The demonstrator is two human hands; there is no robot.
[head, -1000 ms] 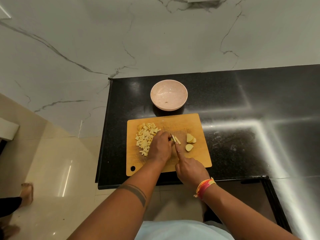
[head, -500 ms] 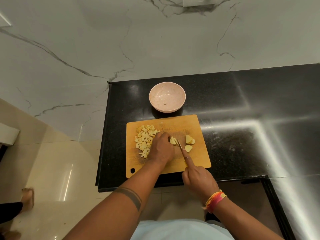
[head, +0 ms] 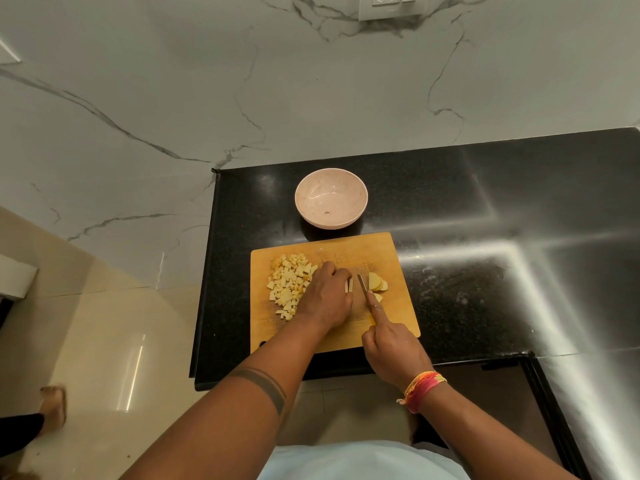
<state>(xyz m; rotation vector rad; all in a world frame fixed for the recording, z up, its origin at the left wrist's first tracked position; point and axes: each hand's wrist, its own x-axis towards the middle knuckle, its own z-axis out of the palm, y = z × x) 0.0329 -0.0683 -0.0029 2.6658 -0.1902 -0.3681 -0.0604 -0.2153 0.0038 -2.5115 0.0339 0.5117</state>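
A wooden cutting board (head: 398, 258) lies on the black counter. My left hand (head: 327, 299) rests on it, fingers curled over a pale potato piece (head: 348, 285) that mostly hides under them. My right hand (head: 391, 344) grips a knife (head: 362, 283) by its yellow handle, forefinger stretched along the blade's back. The blade stands just right of the held piece. A heap of diced potato (head: 289, 284) lies left of my left hand. Potato slices (head: 377, 283) sit right of the blade.
An empty pink bowl (head: 330, 198) stands behind the board. The black counter (head: 485, 237) stretches to the right, its edge close to my body. A marble wall with a socket plate (head: 393, 6) rises behind. Another person's foot (head: 53, 403) is on the floor at left.
The knife has drawn back and come down again beside the piece under my left hand. My right hand shifted slightly rightward and nearer to me. The view tilted up a little.
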